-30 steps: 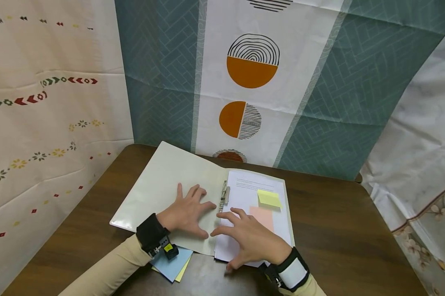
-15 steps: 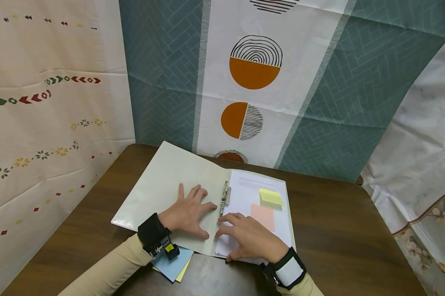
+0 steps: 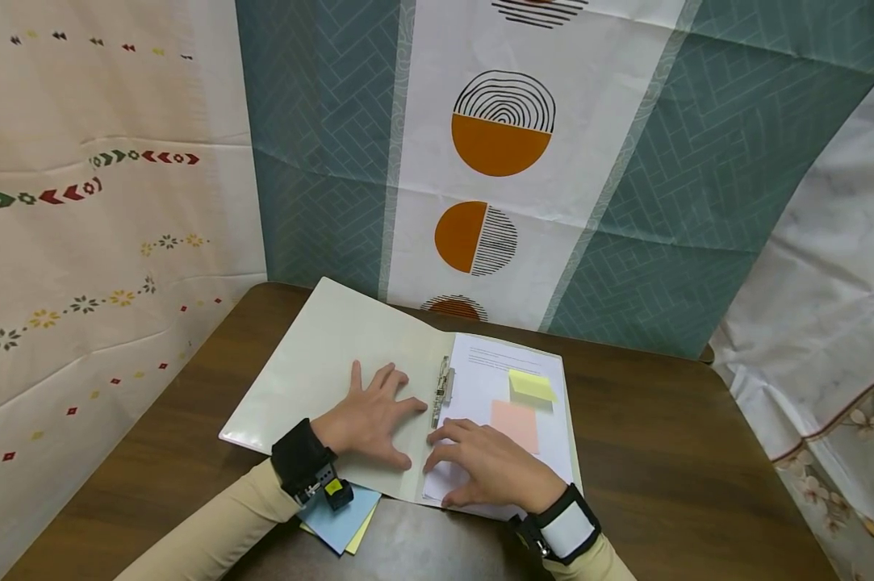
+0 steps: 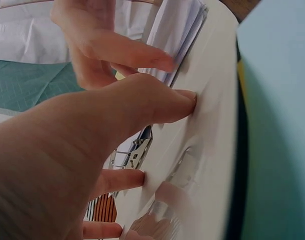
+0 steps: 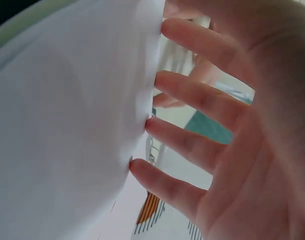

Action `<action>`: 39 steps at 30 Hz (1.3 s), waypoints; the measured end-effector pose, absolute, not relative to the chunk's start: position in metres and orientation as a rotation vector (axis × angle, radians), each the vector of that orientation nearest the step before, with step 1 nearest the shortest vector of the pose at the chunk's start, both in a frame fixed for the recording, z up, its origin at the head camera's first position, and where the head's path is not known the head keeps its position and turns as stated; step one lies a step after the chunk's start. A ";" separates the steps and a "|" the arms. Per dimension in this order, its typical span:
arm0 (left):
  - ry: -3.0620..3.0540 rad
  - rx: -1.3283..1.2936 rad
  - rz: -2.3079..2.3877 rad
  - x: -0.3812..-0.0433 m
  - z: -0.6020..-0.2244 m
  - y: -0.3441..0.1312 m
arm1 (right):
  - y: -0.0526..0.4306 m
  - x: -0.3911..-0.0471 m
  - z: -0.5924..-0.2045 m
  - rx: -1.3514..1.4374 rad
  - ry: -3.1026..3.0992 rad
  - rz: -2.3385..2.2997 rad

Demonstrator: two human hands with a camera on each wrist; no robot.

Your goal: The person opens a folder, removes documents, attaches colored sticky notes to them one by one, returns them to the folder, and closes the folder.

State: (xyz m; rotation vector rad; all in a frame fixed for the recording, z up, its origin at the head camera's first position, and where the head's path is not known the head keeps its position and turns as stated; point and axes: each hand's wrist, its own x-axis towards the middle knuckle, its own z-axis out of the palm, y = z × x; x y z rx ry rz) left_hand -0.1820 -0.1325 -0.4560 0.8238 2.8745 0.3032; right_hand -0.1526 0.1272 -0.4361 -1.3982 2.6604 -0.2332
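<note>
A white ring binder (image 3: 349, 331) lies spread on the table, its metal clip (image 3: 442, 395) along the spine. My left hand (image 3: 367, 415) rests on the inside of its cover, fingers splayed and holding nothing. Over the lower part of the paper stack (image 3: 553, 448) on the right side is my right hand (image 3: 491, 468). In the right wrist view, its slightly bent fingertips touch the white paper (image 5: 77, 115). Two sticky notes are on the top sheet, one yellow (image 3: 531, 386) with a lifted edge, one pink (image 3: 515, 426).
Blue (image 3: 340, 516) and yellow (image 3: 362, 531) paper pieces lie partly beneath the binder's lower edge, below my left wrist. The brown wooden table (image 3: 669, 452) extends to both sides. A patterned cloth (image 3: 480, 177) hangs behind its far edge.
My right hand has lowered slightly onto the papers and its fingers have drawn closer together. The stack's lower edge has settled nearer the binder. My left hand stays in place.
</note>
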 end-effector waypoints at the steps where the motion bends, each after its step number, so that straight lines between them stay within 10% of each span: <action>1: 2.875 0.822 0.303 -0.182 -0.456 -0.133 | 0.129 -0.154 -0.435 -1.392 2.659 -0.275; 18: 2.869 0.819 0.292 -0.182 -0.454 -0.130 | 0.272 -0.235 -0.445 -0.477 2.930 -1.006; 39: 2.867 0.810 0.309 -0.179 -0.453 -0.131 | 0.268 -0.253 -0.469 -0.046 2.737 -1.171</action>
